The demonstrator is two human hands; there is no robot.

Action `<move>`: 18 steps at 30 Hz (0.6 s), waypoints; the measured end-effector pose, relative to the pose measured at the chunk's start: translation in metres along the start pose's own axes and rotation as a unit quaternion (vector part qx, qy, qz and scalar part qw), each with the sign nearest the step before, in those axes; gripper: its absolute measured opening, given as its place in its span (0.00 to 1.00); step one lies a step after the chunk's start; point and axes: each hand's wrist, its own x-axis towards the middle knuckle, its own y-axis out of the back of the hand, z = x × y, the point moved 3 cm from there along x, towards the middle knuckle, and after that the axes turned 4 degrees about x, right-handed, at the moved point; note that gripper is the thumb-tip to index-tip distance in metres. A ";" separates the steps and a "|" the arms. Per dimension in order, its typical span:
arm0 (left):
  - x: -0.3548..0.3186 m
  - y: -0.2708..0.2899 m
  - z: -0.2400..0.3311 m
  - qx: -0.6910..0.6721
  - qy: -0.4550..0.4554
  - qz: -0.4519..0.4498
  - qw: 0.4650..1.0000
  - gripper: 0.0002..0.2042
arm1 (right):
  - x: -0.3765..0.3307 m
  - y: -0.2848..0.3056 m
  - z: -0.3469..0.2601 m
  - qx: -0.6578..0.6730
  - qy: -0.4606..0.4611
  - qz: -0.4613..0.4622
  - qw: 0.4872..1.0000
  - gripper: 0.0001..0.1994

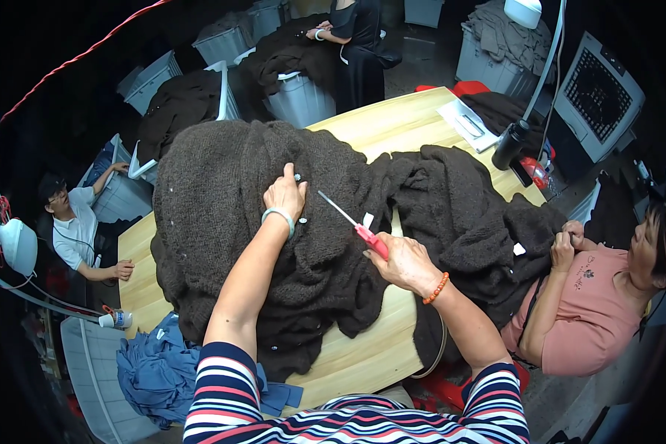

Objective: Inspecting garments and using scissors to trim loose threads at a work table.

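Dark-brown knitwear heaped on table; left hand rests on it, grip unclear; right hand clamped round pink-handled tool. Pale bits dot the knitwear, likely unfinished; amount done unclear.

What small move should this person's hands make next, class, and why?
Probably bring the red-handled tool leftward, until its tip reaches the small pale spot beside the left hand's fingers. The right hand grips the tool with its thin shaft angled that way, while the left hand rests on the dark knitted fabric there, seemingly steadying it.
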 end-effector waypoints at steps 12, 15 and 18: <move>0.021 -0.013 -0.007 -0.119 -0.095 0.005 0.988 0.07 | -0.001 0.010 -0.001 -0.020 -0.021 0.011 1.000 0.14; 0.016 -0.012 -0.020 -0.189 -0.070 -0.030 0.979 0.07 | -0.002 0.012 -0.009 -0.018 -0.016 0.001 1.000 0.15; 0.009 -0.010 -0.028 -0.338 -0.036 -0.056 0.939 0.06 | 0.006 0.008 -0.014 0.024 -0.002 -0.015 1.000 0.15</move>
